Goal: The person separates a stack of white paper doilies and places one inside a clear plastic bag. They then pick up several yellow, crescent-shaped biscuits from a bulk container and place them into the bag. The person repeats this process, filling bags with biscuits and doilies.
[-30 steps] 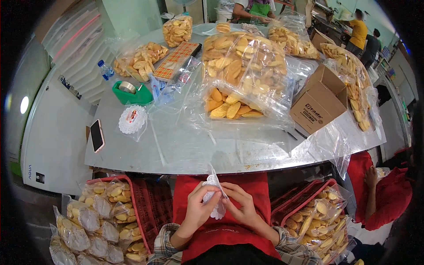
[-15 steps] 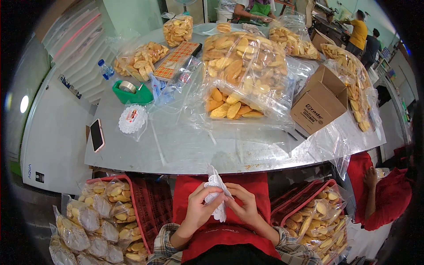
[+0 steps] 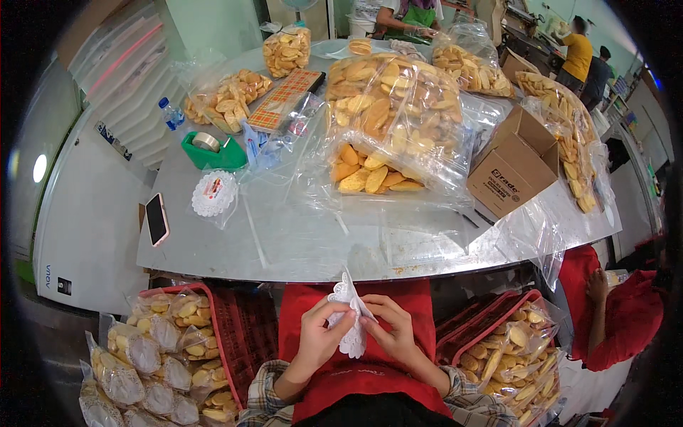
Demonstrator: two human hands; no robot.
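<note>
Between my hands, over the red apron, I hold a white paper doily (image 3: 348, 334) with a scalloped lacy edge, seen nearly edge-on. My left hand (image 3: 321, 334) pinches it at its left face, thumb and fingers together. From the other side my right hand (image 3: 390, 327) grips it between thumb and fingers. Beyond, on the metal table (image 3: 313, 245), a doily packet (image 3: 213, 192) in clear plastic lies to the left. A large clear bag of flat golden bread slices (image 3: 395, 114) stands at the table's middle.
A cardboard box (image 3: 514, 162) stands right of the big bag. A green tape dispenser (image 3: 215, 151) and a phone (image 3: 157, 219) lie left. Red crates hold bagged slices (image 3: 146, 349) on my left and more slices (image 3: 516, 356) on my right. A person in red (image 3: 619, 320) is at right.
The doily has shifted slightly between my fingers, and my left fingertips have moved a little. My right hand stays nearly in place.
</note>
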